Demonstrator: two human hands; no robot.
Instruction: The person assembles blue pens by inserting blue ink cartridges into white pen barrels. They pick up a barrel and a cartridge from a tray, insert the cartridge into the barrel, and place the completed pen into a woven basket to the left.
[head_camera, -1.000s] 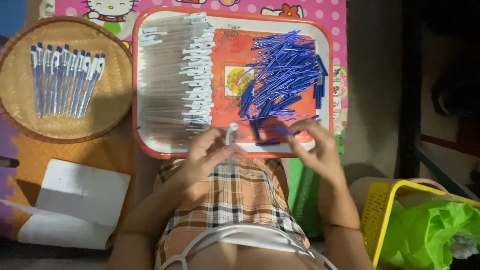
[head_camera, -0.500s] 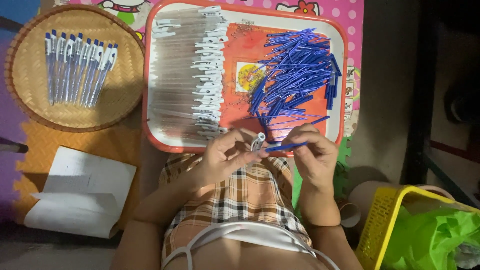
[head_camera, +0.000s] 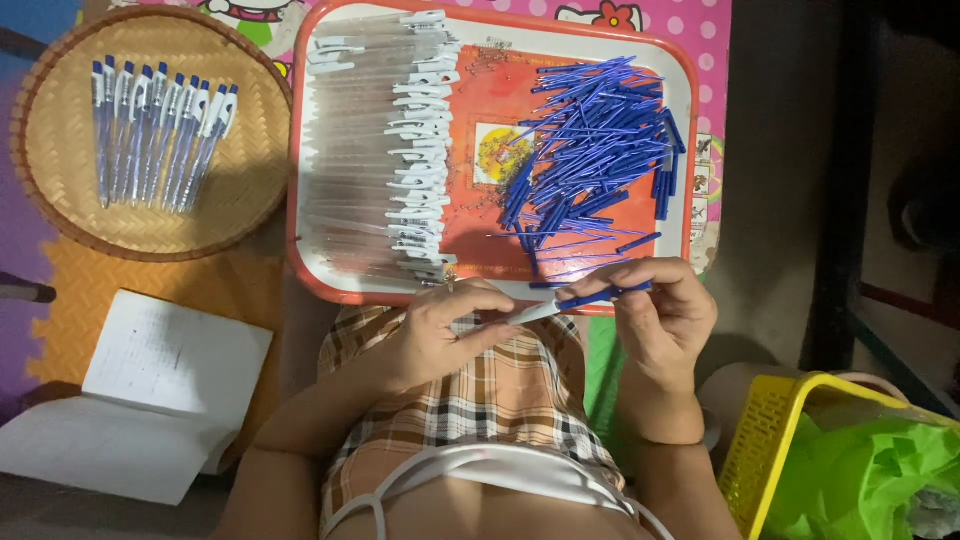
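My left hand (head_camera: 440, 335) grips a clear pen barrel (head_camera: 528, 312) over my lap. My right hand (head_camera: 662, 315) pinches a blue refill (head_camera: 598, 295) whose tip meets the barrel's open end. Both hands sit just below the near rim of a red and white tray (head_camera: 690, 120). On the tray lie rows of clear pen barrels with white clips (head_camera: 385, 150) on the left and a heap of blue refills (head_camera: 590, 150) on the right.
A round woven basket (head_camera: 60, 215) at the upper left holds several finished blue and white pens (head_camera: 160, 130). An open notebook (head_camera: 130, 400) lies at the lower left. A yellow basket (head_camera: 770, 440) with green plastic (head_camera: 870, 480) stands at the lower right.
My hands have come down from the tray's edge toward my lap. The blue refill now lines up with the barrel's end. The view has shifted slightly.
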